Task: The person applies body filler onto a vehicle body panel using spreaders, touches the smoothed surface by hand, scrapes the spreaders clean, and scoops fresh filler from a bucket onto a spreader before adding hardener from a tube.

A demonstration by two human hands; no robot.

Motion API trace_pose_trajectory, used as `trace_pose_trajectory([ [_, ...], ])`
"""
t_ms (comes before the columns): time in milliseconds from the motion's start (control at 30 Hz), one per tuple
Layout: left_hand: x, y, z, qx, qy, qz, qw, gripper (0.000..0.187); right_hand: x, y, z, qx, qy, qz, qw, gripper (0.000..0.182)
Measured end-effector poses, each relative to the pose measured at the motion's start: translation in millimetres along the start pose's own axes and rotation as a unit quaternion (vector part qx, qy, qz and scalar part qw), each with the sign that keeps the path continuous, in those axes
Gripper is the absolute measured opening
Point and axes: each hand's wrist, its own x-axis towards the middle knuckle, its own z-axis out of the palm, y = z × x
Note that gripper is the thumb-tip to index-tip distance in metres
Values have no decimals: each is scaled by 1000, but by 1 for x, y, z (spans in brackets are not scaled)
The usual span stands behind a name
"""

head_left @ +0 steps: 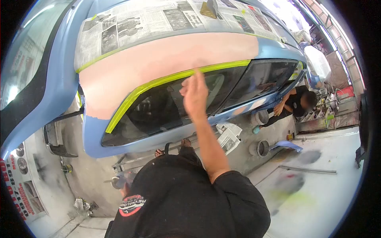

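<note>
My right hand (194, 95) is raised in front of the blue car's side, fingers stretched upward and slightly blurred. Its fingertips overlap the yellow-green masking tape (147, 85) along the window's top edge, at the lower border of the pinkish primed panel (166, 51). Below the tape lies the dark side window (154, 109). My left hand (125, 190) shows only in part at the left edge of my black shirt, low down. A greyish rounded thing (118, 182) is at its fingers; I cannot tell what it is.
Newspaper (139, 25) covers the roof, with a small block (208, 10) on it. At right a person (295, 103) crouches by the car near a bucket (260, 118). A second bucket (260, 148) and a newspaper sheet (229, 137) are on the floor. A bumper piece (57, 141) stands left.
</note>
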Motion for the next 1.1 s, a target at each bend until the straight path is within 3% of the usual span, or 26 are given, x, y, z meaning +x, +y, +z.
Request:
trace_pose_trajectory([
  [33,-2,2,4,-2,0,0,1000,32,16,-9,-13,155,-39,172,972,47],
  [133,-8,11,14,-4,-2,5,1000,31,60,3,-30,234,-61,154,958,50],
  [233,-16,17,21,-1,-3,7,1000,31,62,0,-39,179,-79,149,969,49],
  [433,-34,33,33,0,2,1,1000,31,-1,29,-59,158,-100,212,959,46],
  [567,-40,44,33,20,1,6,1000,31,40,15,-63,208,-108,124,964,51],
  [667,-38,54,36,38,-1,13,999,31,55,29,-55,277,-106,154,942,54],
  [800,-37,67,40,50,-2,18,999,31,23,46,-80,160,-120,230,952,45],
  [867,-36,74,41,57,-2,23,998,31,37,84,-102,-60,39,20,997,43],
  [900,-35,77,41,59,-1,26,998,31,49,98,-117,-170,119,-87,974,43],
  [1033,-34,88,40,66,1,40,997,31,115,130,-172,-230,220,-49,947,65],
  [1100,-34,93,41,64,4,45,997,31,126,137,-165,-283,195,-18,939,69],
])
